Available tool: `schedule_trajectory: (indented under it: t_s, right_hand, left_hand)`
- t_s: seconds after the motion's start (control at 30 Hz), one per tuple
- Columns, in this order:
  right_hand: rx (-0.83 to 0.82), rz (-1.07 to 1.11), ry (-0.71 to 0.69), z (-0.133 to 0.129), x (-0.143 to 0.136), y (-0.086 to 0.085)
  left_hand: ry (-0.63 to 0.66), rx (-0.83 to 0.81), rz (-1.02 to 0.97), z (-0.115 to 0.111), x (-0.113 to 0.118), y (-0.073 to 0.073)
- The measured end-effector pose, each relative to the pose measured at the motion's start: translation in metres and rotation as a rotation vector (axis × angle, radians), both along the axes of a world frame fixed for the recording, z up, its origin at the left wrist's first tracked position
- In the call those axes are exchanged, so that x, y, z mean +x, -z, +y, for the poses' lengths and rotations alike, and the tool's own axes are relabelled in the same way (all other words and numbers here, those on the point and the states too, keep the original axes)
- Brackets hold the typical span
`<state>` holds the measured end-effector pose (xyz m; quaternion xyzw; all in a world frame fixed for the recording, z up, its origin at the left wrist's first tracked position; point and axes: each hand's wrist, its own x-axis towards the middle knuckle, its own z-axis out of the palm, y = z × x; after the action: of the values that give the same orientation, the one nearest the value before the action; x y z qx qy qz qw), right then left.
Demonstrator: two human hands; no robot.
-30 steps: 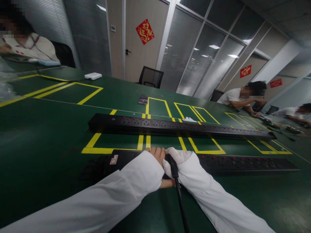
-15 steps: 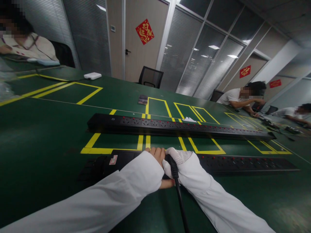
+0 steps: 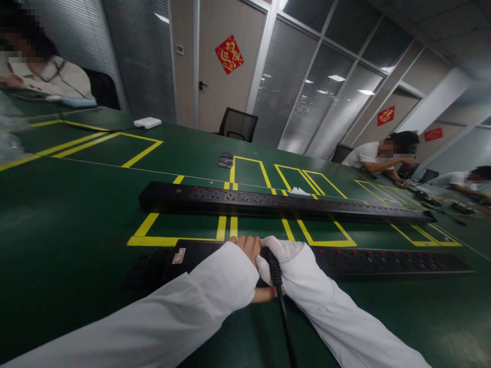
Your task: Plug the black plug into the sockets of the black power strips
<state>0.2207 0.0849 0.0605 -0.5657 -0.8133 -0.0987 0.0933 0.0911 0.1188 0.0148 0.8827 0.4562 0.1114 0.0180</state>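
Observation:
A long black power strip (image 3: 383, 259) with red switches lies across the near part of the green table, a small label at its left end. My bare left hand (image 3: 251, 253) wraps over the strip, thumb along the near edge, fingers over the far edge. Beside it, touching it, my white-gloved right hand (image 3: 278, 253) is closed round a black plug with a thick cable (image 3: 284, 312) that hangs toward me. The plug's front is hidden by my hands. Beyond them rests a second long black power strip (image 3: 245, 200), parallel to the first.
Yellow tape (image 3: 172, 240) marks rectangles on the table (image 3: 95, 199). Farther back are a small dark box (image 3: 225, 159), a white device (image 3: 148, 122) and a crumpled white piece (image 3: 299, 191). One person sits at the far left, two at the right. An office chair (image 3: 238, 124) stands behind.
The view has tilted very slightly, so everything sits a little lower. Both hands keep the same hold on the strip and the plug.

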Motion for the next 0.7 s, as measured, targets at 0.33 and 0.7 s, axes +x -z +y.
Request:
schedule_trajectory:
  t_s: [0.33,0.7]
  right_hand:
    - [0.037,0.012,0.006,0.004,-0.002,0.002]
    - [0.102,0.021,-0.002,0.007,0.001,0.012]
  left_hand:
    - [0.114,0.028,-0.011,-0.003,-0.009,-0.009]
    - [0.021,0.007,0.012,0.000,-0.002,-0.003]
